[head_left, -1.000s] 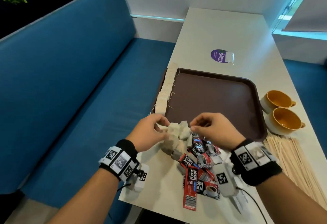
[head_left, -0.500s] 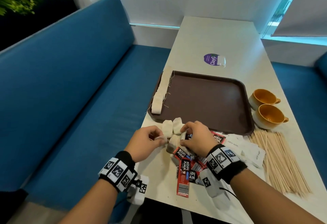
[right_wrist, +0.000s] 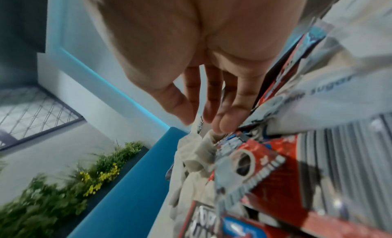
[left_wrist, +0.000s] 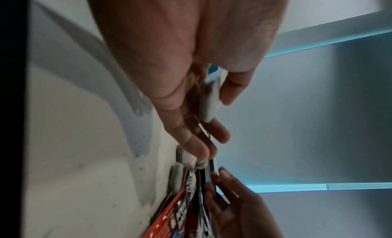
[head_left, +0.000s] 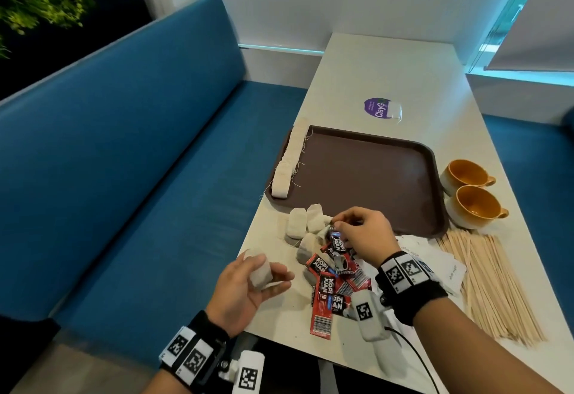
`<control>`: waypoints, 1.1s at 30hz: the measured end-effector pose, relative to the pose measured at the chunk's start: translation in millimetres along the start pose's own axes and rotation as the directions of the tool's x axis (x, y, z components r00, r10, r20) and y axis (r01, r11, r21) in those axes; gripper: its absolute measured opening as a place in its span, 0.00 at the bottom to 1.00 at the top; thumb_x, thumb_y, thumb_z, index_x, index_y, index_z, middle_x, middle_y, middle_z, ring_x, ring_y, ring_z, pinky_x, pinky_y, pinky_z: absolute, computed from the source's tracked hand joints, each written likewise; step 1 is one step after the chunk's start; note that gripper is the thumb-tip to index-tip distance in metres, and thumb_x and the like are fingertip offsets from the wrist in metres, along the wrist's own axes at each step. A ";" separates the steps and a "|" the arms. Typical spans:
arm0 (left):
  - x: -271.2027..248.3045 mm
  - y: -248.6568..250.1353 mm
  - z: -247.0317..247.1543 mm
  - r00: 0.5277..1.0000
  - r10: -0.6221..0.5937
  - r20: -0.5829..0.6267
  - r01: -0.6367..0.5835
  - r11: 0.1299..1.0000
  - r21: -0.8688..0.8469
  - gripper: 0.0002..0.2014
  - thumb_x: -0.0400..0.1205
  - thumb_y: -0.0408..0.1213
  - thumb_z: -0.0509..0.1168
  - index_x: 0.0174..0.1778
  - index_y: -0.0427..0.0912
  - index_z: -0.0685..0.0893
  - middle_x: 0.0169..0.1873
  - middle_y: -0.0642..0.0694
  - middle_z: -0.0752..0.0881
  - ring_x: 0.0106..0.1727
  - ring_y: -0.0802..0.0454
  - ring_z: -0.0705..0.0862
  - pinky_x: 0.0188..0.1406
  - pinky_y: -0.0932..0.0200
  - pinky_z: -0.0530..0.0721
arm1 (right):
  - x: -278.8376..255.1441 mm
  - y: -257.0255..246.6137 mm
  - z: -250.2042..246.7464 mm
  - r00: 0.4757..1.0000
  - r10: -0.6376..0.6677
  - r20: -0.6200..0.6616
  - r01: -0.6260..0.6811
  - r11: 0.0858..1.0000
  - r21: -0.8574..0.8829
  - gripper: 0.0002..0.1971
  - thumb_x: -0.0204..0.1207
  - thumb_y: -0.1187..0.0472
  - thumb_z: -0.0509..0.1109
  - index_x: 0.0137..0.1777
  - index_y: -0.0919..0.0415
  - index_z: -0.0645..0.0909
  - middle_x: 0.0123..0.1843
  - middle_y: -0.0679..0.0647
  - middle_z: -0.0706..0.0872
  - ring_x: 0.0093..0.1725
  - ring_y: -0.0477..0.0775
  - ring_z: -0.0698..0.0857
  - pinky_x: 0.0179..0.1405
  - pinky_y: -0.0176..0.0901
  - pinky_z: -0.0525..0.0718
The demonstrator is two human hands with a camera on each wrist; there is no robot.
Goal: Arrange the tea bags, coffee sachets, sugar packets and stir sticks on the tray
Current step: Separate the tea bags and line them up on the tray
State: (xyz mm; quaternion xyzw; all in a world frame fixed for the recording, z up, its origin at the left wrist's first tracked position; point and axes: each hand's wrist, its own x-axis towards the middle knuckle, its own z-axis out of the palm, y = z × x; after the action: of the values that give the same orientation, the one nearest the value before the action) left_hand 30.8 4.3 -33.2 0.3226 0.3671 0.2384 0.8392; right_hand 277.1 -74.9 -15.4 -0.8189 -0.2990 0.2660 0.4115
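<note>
The tea-bag step is under way — the left hand [head_left: 248, 285] cradles one tea bag [head_left: 259, 272] near the tray's [head_left: 431, 157] front-left corner, while the right hand [head_left: 363, 232] pinches something small at the loose tea bags [head_left: 306, 222] — what, I cannot tell. Next: extend the tea-bag row [head_left: 287, 163] along the tray's left rim.

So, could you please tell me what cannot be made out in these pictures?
- Head view: the right hand covers whatever its fingers pinch in the coffee sachets.
- Head view: sugar packets partly hidden by the right wrist; print too small.
- Left wrist view: the tea bag is blurred.
</note>
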 end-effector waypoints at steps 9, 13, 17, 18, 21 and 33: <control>4.4 -20.1 -7.6 0.995 -0.016 -0.100 0.024 0.997 0.077 0.13 0.91 0.30 0.60 0.63 0.21 0.78 0.53 0.22 0.89 0.55 0.26 0.91 0.52 0.45 0.94 | 0.8 -10.4 23.6 0.991 -0.032 0.129 0.077 0.931 -0.358 0.13 0.65 0.58 0.83 0.44 0.47 0.82 0.45 0.48 0.86 0.45 0.49 0.86 0.44 0.46 0.87; 2.8 -17.4 -7.5 0.997 -0.013 -0.073 0.020 0.995 0.094 0.14 0.91 0.31 0.60 0.62 0.21 0.78 0.53 0.22 0.89 0.56 0.25 0.90 0.51 0.47 0.94 | 3.7 -14.2 21.2 0.997 -0.006 0.077 0.032 0.941 -0.336 0.08 0.73 0.65 0.73 0.41 0.50 0.86 0.40 0.46 0.88 0.41 0.49 0.87 0.38 0.40 0.86; 4.1 -17.7 -8.3 0.998 -0.021 -0.052 0.025 0.995 0.095 0.13 0.91 0.30 0.60 0.62 0.21 0.79 0.53 0.22 0.89 0.56 0.25 0.90 0.54 0.45 0.93 | 3.3 -16.4 7.6 1.000 0.017 -0.006 -0.017 0.990 -0.139 0.07 0.72 0.65 0.76 0.39 0.51 0.89 0.38 0.49 0.90 0.37 0.48 0.87 0.32 0.36 0.81; 4.6 -18.2 -8.9 0.999 -0.021 -0.047 0.025 0.996 0.091 0.13 0.90 0.30 0.61 0.62 0.21 0.79 0.53 0.22 0.89 0.56 0.25 0.90 0.54 0.45 0.93 | 2.2 -16.0 4.3 0.999 0.033 -0.020 -0.034 0.997 -0.068 0.07 0.72 0.66 0.76 0.39 0.52 0.89 0.37 0.50 0.91 0.35 0.49 0.86 0.32 0.39 0.84; 6.1 -18.3 -12.5 1.000 -0.020 -0.017 0.021 0.997 0.073 0.12 0.90 0.29 0.61 0.64 0.22 0.79 0.54 0.22 0.89 0.57 0.24 0.90 0.55 0.41 0.92 | -5.5 -19.3 -3.6 0.994 0.105 -0.009 -0.098 0.958 0.269 0.08 0.72 0.72 0.74 0.39 0.59 0.89 0.41 0.59 0.93 0.37 0.56 0.88 0.41 0.53 0.89; 4.4 -24.9 -18.2 0.995 0.025 0.092 -0.034 0.995 0.094 0.20 0.80 0.34 0.70 0.66 0.28 0.80 0.53 0.28 0.90 0.51 0.35 0.92 0.47 0.49 0.92 | -60.7 -33.8 37.9 0.871 0.046 0.489 -0.179 0.957 0.229 0.07 0.81 0.67 0.75 0.56 0.68 0.88 0.40 0.59 0.90 0.34 0.55 0.87 0.32 0.41 0.88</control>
State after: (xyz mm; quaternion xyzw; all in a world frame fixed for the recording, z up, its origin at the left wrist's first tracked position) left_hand 23.6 -3.1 -62.6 0.3782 0.3346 0.2180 0.8351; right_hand 200.8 -82.1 4.5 -0.6808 -0.3040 0.5215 0.4148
